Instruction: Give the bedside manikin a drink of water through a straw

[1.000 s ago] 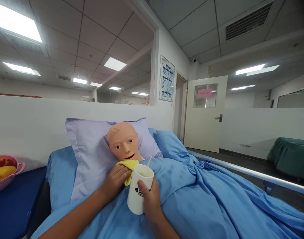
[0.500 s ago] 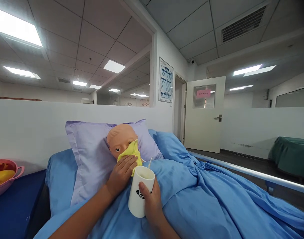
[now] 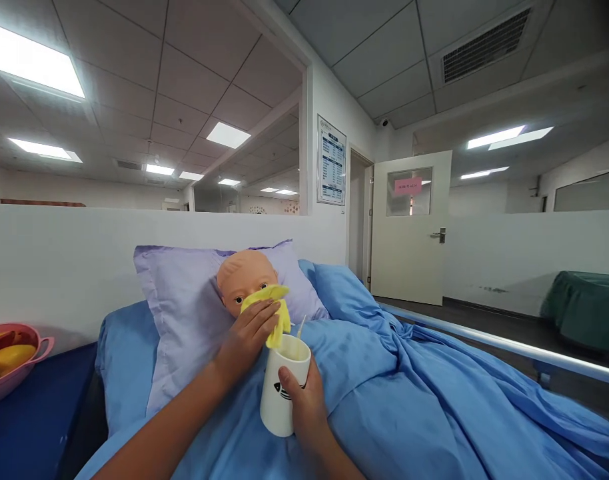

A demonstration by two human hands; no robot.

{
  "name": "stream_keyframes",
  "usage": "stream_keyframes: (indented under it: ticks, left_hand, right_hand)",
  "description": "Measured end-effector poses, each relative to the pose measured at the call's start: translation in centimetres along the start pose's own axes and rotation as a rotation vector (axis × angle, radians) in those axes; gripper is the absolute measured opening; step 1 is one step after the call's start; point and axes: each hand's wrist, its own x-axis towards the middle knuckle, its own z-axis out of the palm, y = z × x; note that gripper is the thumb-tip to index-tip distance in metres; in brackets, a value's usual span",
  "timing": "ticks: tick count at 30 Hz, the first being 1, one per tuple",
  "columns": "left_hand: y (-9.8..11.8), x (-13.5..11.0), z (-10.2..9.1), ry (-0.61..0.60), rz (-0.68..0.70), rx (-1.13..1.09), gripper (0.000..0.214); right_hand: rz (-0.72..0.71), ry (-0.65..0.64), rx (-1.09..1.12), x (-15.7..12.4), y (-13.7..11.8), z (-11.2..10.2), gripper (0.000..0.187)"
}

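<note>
A manikin point(image 3: 244, 270) lies with its head on a light purple pillow point(image 3: 184, 313), a blue quilt point(image 3: 374, 393) drawn over its body. Over its lower face, a yellow cloth point(image 3: 282, 320) is held under the fingers of my left hand point(image 3: 252, 330); the manikin's mouth is hidden. My right hand point(image 3: 307, 400) is wrapped round a white cup point(image 3: 277, 403) with a dark striped print. The cup is slightly tilted just below the cloth. A thin pale stick or straw point(image 3: 301, 327) pokes out of its mouth. What the cup contains cannot be made out.
At the far left, a pink basket point(image 3: 22, 383) with fruit stands on a dark blue surface point(image 3: 39, 427). A bed rail point(image 3: 484, 342) runs along the far right side. Behind are a white wall point(image 3: 74, 267) and an open door point(image 3: 409, 267).
My left hand has shifted slightly on the manikin's face, and the cloth's upper edge now folds out to the right. The right hand and cup have stayed nearly in place.
</note>
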Motion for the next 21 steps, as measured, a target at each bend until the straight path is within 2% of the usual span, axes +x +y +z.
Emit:
stream_keyframes:
  ticks: [2, 5, 8, 11, 14, 16, 17, 19, 21]
  left_hand:
    - [0.0, 0.6, 0.6, -0.017, 0.004, 0.034, 0.028]
    - [0.6, -0.2, 1.2, -0.03, -0.066, 0.036, 0.027]
    - [1.7, -2.4, 1.5, -0.033, -0.159, -0.024, 0.029]
    - [3.0, -4.9, 1.8, -0.096, -0.298, -0.134, 0.022]
    - [3.6, -6.5, 1.0, -0.16, -0.45, -0.216, 0.027]
    - [3.3, -7.3, -1.2, -0.155, -0.454, -0.239, 0.035]
    - [3.1, -7.8, -3.0, -0.152, -0.422, -0.244, 0.038]
    - [2.6, -9.7, -7.8, -0.17, -0.368, -0.231, 0.041]
    - [2.7, -13.4, -13.9, -0.176, -0.429, -0.161, 0.047]
  right_hand:
    - [0.006, 0.022, -0.006, 0.0, -0.1, 0.0, 0.058]
    - [0.006, 0.013, 0.009, -0.1, -0.2, 0.0, 0.056]
    - [-0.01, 0.008, 0.002, -0.2, -0.4, 0.1, 0.052]
    - [-0.005, 0.041, -0.031, -0.2, -0.4, 0.1, 0.053]
    - [0.017, 0.045, -0.074, -0.2, -0.2, -0.2, 0.053]
    - [0.032, 0.07, -0.111, -0.3, 0.2, -0.7, 0.057]
    - [0.045, 0.087, -0.138, -0.3, 0.5, -1.1, 0.061]
    - [0.092, 0.111, -0.216, -0.3, 1.1, -1.9, 0.064]
    - [0.117, 0.117, -0.28, -0.3, 1.6, -2.5, 0.065]
